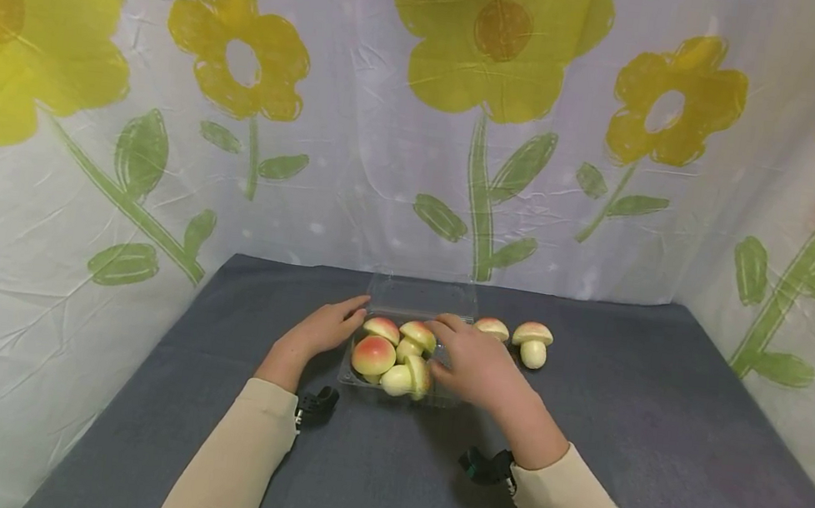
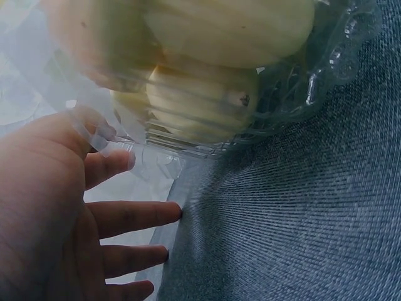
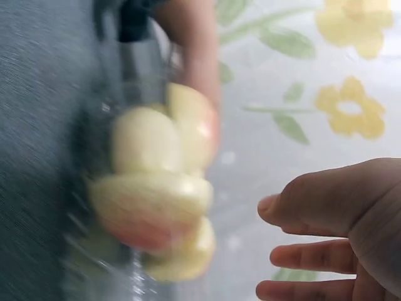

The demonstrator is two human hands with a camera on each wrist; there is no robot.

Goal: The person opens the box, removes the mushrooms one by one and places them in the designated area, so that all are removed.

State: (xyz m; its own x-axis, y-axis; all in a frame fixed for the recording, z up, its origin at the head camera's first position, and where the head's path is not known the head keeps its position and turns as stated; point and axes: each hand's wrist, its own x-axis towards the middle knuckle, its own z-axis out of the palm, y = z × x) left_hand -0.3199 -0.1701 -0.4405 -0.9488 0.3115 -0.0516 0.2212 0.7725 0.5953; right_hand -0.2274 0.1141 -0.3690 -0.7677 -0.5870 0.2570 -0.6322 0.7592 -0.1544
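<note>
Left hand [image 1: 317,333] — fingers straight — at the clear box [image 2: 335,69] of toy mushrooms [image 1: 373,355]; right hand [image 1: 479,367] above, fingers extended, holding nothing.

loose mushroom [image 1: 492,327] just beyond right hand [image 1: 478,365]: lower part hidden | clear box [image 1: 442,397]: end behind that hand covered | boxed mushrooms [image 3: 153,200], wrist views: blurred beside right hand, cut off above left hand [image 2: 50,207]
</note>
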